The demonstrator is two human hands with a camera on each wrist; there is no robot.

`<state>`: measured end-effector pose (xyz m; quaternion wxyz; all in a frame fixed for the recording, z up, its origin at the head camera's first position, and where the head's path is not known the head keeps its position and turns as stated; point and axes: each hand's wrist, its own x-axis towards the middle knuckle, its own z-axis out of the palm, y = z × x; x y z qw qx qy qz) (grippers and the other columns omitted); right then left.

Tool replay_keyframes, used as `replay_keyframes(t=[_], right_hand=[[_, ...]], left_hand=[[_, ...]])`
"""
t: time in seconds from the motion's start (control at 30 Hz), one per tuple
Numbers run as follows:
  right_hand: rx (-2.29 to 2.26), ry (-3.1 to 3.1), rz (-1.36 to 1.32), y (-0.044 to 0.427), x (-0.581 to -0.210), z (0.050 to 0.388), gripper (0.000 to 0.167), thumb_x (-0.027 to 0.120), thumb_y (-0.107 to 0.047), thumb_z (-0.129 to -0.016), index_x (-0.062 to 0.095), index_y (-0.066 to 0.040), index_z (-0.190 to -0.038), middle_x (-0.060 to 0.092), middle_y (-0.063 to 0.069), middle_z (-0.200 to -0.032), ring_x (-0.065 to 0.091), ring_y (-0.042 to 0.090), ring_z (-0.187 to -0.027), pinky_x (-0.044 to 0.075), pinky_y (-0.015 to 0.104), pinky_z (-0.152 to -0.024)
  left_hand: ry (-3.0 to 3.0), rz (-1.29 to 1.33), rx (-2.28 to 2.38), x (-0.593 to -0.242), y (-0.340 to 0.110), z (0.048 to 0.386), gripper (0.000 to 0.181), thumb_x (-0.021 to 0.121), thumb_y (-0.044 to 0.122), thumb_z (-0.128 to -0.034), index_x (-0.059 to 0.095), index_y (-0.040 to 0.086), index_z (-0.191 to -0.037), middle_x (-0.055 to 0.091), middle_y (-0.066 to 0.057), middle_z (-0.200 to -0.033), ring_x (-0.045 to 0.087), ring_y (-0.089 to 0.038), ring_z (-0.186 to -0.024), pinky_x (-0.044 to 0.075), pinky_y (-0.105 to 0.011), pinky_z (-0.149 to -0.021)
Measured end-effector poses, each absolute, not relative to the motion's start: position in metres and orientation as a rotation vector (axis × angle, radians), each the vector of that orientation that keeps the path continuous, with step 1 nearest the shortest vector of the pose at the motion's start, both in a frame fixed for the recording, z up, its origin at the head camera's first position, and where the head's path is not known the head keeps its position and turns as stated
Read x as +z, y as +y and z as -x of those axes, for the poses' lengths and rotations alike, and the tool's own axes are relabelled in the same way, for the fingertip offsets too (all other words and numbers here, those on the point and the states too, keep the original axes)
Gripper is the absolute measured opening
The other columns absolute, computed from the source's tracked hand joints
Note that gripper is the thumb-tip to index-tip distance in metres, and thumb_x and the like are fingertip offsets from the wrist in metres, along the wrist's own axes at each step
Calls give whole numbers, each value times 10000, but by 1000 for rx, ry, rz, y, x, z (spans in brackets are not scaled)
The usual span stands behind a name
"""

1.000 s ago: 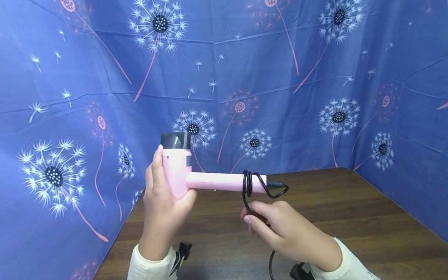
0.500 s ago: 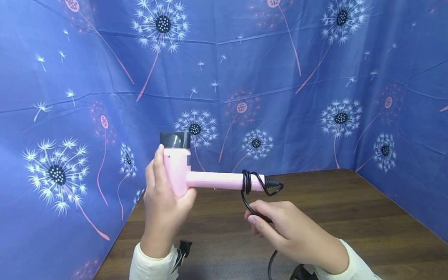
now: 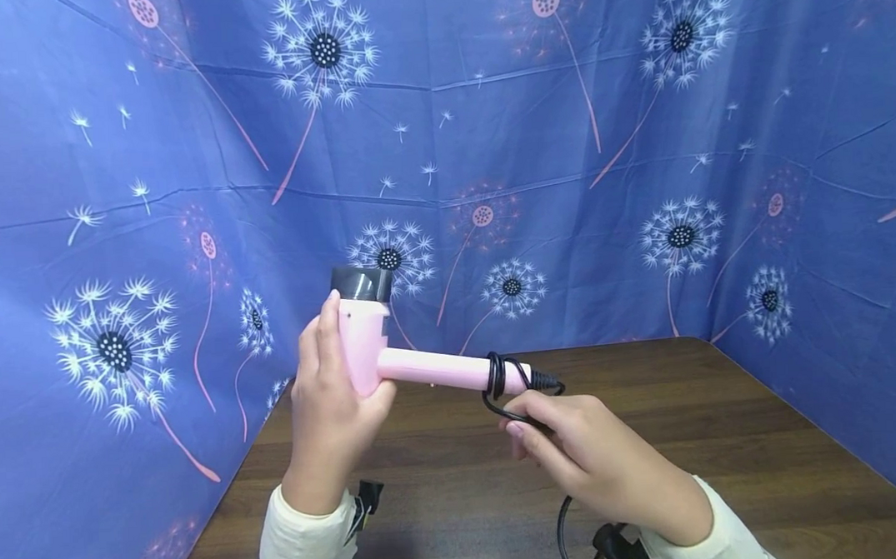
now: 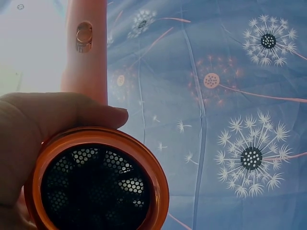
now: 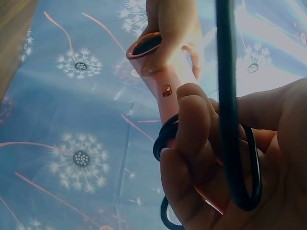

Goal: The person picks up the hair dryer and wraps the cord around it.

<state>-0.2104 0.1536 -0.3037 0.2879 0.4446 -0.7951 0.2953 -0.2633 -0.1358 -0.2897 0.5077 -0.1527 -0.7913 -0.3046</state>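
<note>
- Pink hair dryer (image 3: 362,346): held up above the desk (image 3: 442,496), dark nozzle (image 3: 360,284) uppermost, handle (image 3: 437,368) stretching toward the person's right, dipping slightly.
- Left-hand grip (image 3: 337,409): wrapped round the hair dryer's head; thumb lies between handle and round grille (image 4: 98,187).
- Right-hand grip (image 3: 586,448): pinching black cord (image 3: 496,376) just below the handle's end.
- Cord: coiled round the hair dryer's handle near its end; more hangs below the dryer, under the right hand.
- Gold-coloured switch (image 4: 84,36): on the hair dryer's handle.
- Blue dandelion-print cloth (image 3: 532,134): behind the hair dryer.
</note>
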Motion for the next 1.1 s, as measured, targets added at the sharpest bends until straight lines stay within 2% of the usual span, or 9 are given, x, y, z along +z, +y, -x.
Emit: replay_keyframes(t=[0.23,0.4,0.67,0.87,1.1], right_hand=[[772,-2102,-1163,157,-302,211,195,652,-45,-983,639,-231,-1038,590,-162,-773,507,-75,-665,438,88,-625],[768,-2093,-1138,159,-301,212,192,677,-58,-973,657,-234,-1050,559,-157,-772,495,-61,-668,423,85,-618],[735,-2111,-1093,164,-296,213,181,707,-78,-957,687,-218,-1071,616,-157,-881,506,-23,-696,408,96,-629],[748,-2124,-1071,167,-294,215,166,730,-103,-945,685,-231,-1040,623,-162,-847,510,-26,-677,407,103,-616],[794,-2133,-1079,171,-293,216,176,716,-92,-955,666,-243,-1031,654,-159,-867,572,-15,-711,453,116,-640]], left_hand=[[-1904,409,-699,-289,-135,261,1184,864,102,-584,324,197,-1633,519,-201,-1428,621,-396,-1068,549,-598,-726],[-1927,409,-669,-289,-135,261,1178,864,125,-576,339,222,-1627,523,-186,-1437,635,-393,-1017,546,-569,-682],[-1928,440,-631,-287,-136,261,1165,856,138,-579,348,224,-1624,519,-158,-1463,641,-379,-1007,535,-542,-633],[-1925,464,-625,-287,-136,260,1165,858,138,-579,350,228,-1624,526,-133,-1468,640,-354,-980,529,-515,-612],[-1912,524,-617,-286,-136,259,1157,855,143,-585,351,232,-1624,527,-121,-1476,622,-342,-1073,531,-509,-659]])
